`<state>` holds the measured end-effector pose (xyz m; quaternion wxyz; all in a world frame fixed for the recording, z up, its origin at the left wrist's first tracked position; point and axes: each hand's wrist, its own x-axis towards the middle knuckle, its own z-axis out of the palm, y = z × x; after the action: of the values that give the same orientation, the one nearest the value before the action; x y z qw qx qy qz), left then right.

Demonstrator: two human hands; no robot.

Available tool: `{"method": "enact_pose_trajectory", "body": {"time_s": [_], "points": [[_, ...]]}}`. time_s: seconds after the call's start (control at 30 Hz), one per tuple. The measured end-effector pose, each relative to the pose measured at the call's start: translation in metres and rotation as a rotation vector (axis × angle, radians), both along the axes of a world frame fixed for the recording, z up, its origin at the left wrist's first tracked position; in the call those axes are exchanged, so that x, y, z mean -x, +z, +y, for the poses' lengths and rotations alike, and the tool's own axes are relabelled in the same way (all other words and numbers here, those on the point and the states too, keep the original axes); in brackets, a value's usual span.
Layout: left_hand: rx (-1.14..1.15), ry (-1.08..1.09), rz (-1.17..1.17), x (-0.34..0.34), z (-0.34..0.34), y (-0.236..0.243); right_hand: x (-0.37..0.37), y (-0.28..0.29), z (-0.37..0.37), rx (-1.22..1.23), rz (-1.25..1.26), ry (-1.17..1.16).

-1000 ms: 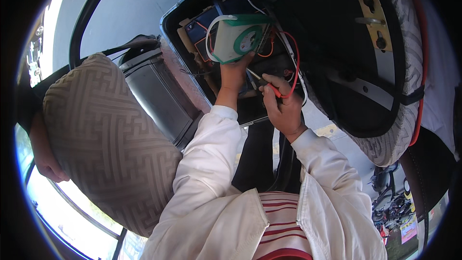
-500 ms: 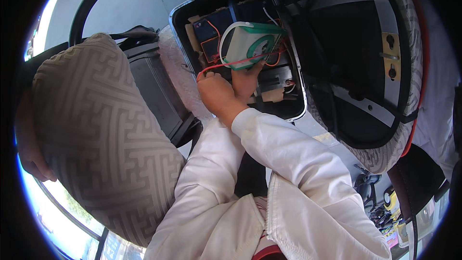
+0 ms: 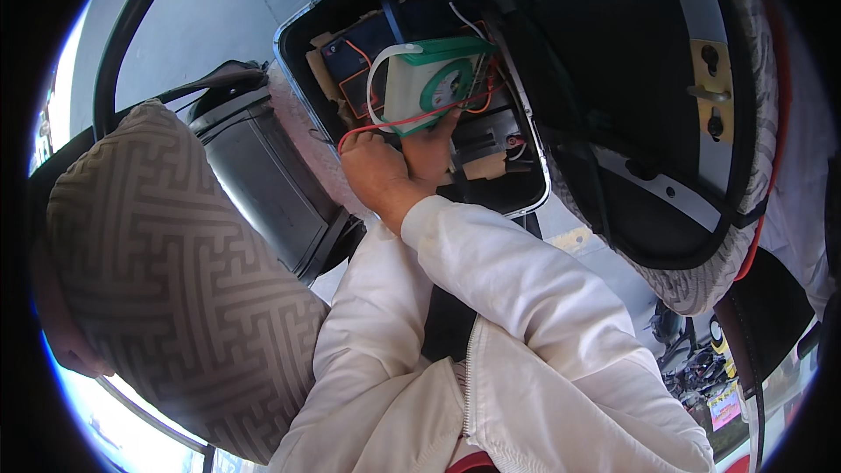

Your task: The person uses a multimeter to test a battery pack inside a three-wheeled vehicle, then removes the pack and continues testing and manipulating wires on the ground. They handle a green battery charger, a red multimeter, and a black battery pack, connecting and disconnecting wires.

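Observation:
My left hand point(image 3: 427, 154) supports a white-and-green boxy meter point(image 3: 409, 88) with a round dial and white strap, above the open black case point(image 3: 293, 50). My right hand point(image 3: 372, 171) crosses over my left wrist, fingers closed on a red lead point(image 3: 390, 123) at the case's left side; the lead's end is hidden. Inside the case sit dark blue batteries point(image 3: 352, 56), orange wires point(image 3: 476, 108) and brown padding pieces point(image 3: 487, 168).
A patterned cushion point(image 3: 175, 271) lies left, another person's hand point(image 3: 70, 342) beside it. A dark panel point(image 3: 250, 166) stands left of the case. A black seat underside point(image 3: 631, 79) with metal brackets fills the right. A black bar point(image 3: 123, 35) curves upper left; parked scooters point(image 3: 688, 368) show lower right.
My right hand has swung from the case's lower right leftward across my left wrist, carrying the red lead. In the last half second it stays there while the view shifts slightly.

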<state>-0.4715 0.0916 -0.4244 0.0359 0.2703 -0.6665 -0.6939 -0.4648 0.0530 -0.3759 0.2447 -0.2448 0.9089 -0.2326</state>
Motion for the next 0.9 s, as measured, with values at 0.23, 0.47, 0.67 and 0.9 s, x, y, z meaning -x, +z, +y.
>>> {"method": "enact_pose_trajectory", "body": {"time_s": [0.23,0.47,0.67,0.9], "points": [[0.040,-0.011,-0.038,0.001,-0.001,0.002,0.008,0.002,0.000,-0.017,-0.116,0.038],[0.103,-0.024,-0.074,0.001,-0.001,0.007,0.005,-0.007,0.000,0.022,-0.067,0.020],[0.166,-0.065,-0.143,0.004,-0.005,0.007,0.008,-0.013,-0.004,0.053,-0.134,-0.029],[0.173,-0.111,-0.160,0.008,-0.008,0.014,0.013,-0.006,-0.008,0.032,-0.149,-0.073]]}}
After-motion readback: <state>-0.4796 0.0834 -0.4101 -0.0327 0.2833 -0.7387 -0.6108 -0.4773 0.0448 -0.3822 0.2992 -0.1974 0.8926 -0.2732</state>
